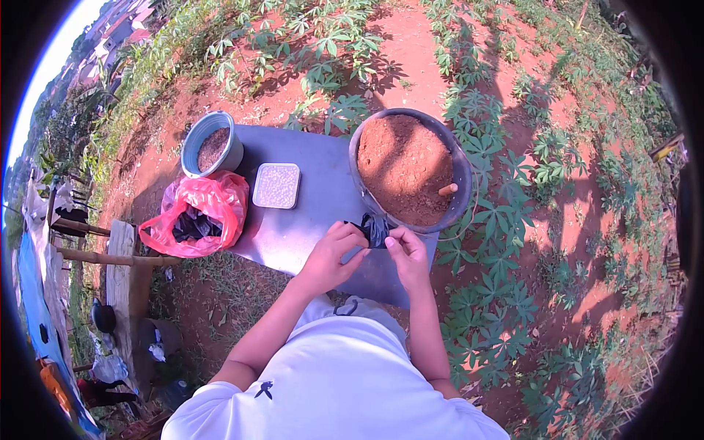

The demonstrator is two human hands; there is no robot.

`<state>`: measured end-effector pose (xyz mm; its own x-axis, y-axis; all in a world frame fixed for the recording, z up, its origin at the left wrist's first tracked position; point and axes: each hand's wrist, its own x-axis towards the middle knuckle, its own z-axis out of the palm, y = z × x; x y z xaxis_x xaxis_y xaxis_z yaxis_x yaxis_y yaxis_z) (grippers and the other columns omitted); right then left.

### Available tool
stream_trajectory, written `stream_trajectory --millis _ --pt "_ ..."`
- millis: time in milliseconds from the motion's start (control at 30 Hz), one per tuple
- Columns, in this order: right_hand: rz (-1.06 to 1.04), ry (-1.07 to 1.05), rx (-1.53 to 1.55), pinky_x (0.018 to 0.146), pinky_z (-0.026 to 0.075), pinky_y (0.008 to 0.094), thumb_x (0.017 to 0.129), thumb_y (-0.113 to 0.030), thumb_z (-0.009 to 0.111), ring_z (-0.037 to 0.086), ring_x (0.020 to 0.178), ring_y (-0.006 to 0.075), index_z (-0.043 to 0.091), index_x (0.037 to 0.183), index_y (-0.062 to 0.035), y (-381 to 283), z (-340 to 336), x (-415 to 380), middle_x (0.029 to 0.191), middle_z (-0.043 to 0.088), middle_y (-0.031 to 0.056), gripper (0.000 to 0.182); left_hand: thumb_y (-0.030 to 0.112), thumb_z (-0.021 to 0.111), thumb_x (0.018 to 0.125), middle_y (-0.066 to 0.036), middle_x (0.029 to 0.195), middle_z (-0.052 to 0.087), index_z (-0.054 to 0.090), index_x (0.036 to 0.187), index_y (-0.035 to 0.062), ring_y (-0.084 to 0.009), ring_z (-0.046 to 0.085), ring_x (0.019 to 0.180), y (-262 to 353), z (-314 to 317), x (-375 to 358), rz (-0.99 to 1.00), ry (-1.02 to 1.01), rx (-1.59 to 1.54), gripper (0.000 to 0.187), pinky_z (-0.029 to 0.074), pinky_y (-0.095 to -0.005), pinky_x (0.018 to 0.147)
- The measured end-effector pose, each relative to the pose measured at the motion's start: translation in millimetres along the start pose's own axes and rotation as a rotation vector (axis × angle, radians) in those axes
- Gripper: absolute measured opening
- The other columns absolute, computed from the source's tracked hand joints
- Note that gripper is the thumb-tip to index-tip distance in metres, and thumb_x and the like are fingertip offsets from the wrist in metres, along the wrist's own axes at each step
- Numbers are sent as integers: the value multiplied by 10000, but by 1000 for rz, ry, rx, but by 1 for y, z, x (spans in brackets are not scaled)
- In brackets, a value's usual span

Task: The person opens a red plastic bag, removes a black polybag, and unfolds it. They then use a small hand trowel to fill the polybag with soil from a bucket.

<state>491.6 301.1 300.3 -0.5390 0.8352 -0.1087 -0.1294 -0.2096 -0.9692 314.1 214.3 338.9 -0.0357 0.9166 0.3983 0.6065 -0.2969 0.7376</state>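
Observation:
A small black plastic bag (375, 229) is stretched between my two hands, over the near part of the grey table (317, 150). My left hand (334, 254) grips its left side, with the fingers bent. On its right side, my right hand (407, 251) pinches the edge between thumb and fingers. Just beyond my right hand stands a large dark basin (463, 172) of reddish soil (403, 165), with a brown handle (448, 189) sticking out of it. A square tray of pale grains (276, 185) lies on the table, left of the basin.
At the table's left edge sit a red plastic bag (227, 202) with black plastic inside and a blue-grey bucket (236, 152) holding dark material. Leafy plants (477, 176) grow right of the table. Bamboo poles and a wooden post (121, 293) stand at the left.

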Motion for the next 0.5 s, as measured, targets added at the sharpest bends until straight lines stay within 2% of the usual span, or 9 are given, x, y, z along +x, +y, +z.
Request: stream_trajectory --millis 67,133,200,267,300,367,433,500 --pt "-236 6 -113 664 360 230 947 -63 682 414 723 72 589 923 6 1 11 1 812 435 -26 118 58 716 885 -92 941 633 659 952 17 -246 585 878 -1 -6 -4 -270 19 -153 97 474 -333 708" --pt "-249 26 -171 662 360 234 930 -49 694 415 717 76 589 900 0 -6 26 -1 798 431 -20 119 61 717 889 -92 928 628 663 939 11 -228 581 849 -6 -10 -6 -314 60 -204 89 469 -324 703" --pt "-294 23 -372 666 357 236 926 -52 694 416 727 80 587 893 -1 -10 38 -1 813 440 -12 124 64 718 893 -93 915 623 667 925 5 -211 576 821 -15 -15 -8 -359 102 -252 85 463 -315 699" --pt "-308 29 -365 660 355 240 918 -49 698 419 723 88 584 881 0 -9 51 2 810 441 -8 129 62 720 905 -74 901 609 666 911 -6 -166 549 777 -26 -21 -9 -419 150 -407 87 447 -300 688" --pt "-311 48 -283 657 355 239 924 -53 696 416 718 84 583 878 -5 -5 56 4 806 441 -14 130 62 720 905 -74 901 609 666 911 -6 -166 549 777 -29 -26 -10 -416 151 -412 87 447 -300 688" --pt "-315 78 -200 654 354 239 930 -56 693 414 714 81 582 875 -11 3 66 7 802 441 -20 132 59 708 929 -44 917 602 669 923 -11 -118 528 785 -33 -33 -15 -402 233 -663 80 433 -278 683" --pt "-191 123 88 657 352 234 949 -65 683 404 711 68 578 870 -27 6 77 8 803 443 -34 136 59 701 940 -35 930 600 671 932 -11 -100 528 792 -35 -41 -21 -431 237 -751 77 433 -265 689" --pt "-150 144 132 659 351 232 959 -69 676 404 716 62 576 869 -34 4 87 9 806 447 -40 139 59 693 952 -27 943 598 673 942 -12 -83 527 800 -40 -48 -23 -436 248 -841 75 432 -252 695"
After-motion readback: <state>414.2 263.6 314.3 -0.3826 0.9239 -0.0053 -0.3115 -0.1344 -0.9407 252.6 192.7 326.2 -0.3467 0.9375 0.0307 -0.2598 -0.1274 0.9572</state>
